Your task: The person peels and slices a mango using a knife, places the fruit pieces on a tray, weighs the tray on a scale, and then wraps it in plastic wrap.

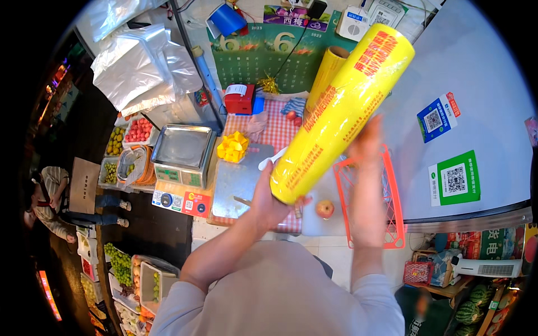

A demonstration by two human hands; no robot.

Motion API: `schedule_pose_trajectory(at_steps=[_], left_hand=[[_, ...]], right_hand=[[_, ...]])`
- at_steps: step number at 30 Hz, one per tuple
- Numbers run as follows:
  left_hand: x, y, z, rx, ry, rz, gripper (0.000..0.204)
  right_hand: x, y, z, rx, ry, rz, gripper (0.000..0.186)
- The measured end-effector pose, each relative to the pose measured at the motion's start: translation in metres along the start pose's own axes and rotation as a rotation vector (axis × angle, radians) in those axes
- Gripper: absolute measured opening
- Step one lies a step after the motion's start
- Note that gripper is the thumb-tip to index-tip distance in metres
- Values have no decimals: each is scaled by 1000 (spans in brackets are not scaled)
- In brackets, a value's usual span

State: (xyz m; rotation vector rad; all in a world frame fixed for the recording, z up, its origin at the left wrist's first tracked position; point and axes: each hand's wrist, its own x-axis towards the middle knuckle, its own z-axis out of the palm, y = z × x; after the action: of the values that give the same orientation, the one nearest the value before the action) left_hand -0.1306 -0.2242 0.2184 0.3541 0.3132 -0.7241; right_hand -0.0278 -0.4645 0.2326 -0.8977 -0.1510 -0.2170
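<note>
A big yellow roll of cling film (342, 117) with red printing is held up at a slant, its far end leaning to the right. My left hand (270, 196) is closed around its lower end. My right hand (367, 140) is at the right side of the roll, smeared by motion, its fingers partly behind the roll. Below the roll, an apple (324, 209) lies on a pale board, and a red plastic basket (397, 215) is beside my right forearm. A white spoon-like utensil (271, 159) shows next to my left hand, on a grey metal sheet (241, 173).
A second yellow roll (322, 84) stands at the back. On the left are a weighing scale (182, 147), a yellow bow (233, 147), a red box-shaped device (240, 99) and hanging plastic bags (145, 67). A grey panel (476, 129) rises at right. Another person (53, 190) stands far left.
</note>
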Motion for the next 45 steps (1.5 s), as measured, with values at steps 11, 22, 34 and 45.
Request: schedule_pose_trajectory(at_steps=[11,22,34,45], left_hand=[[-48,54,7,1224,105,837,28],[-46,75,0,1057,70,828,13],[-47,68,-23,730,231,1027,25],[-9,62,-41,680,474,1230,24]], right_hand=[[-75,77,71,345,-431,201,95],[-80,102,73,203,-379,364,85],[-81,100,116,-210,-249,362,63],[-109,151,81,754,-333,589,90]])
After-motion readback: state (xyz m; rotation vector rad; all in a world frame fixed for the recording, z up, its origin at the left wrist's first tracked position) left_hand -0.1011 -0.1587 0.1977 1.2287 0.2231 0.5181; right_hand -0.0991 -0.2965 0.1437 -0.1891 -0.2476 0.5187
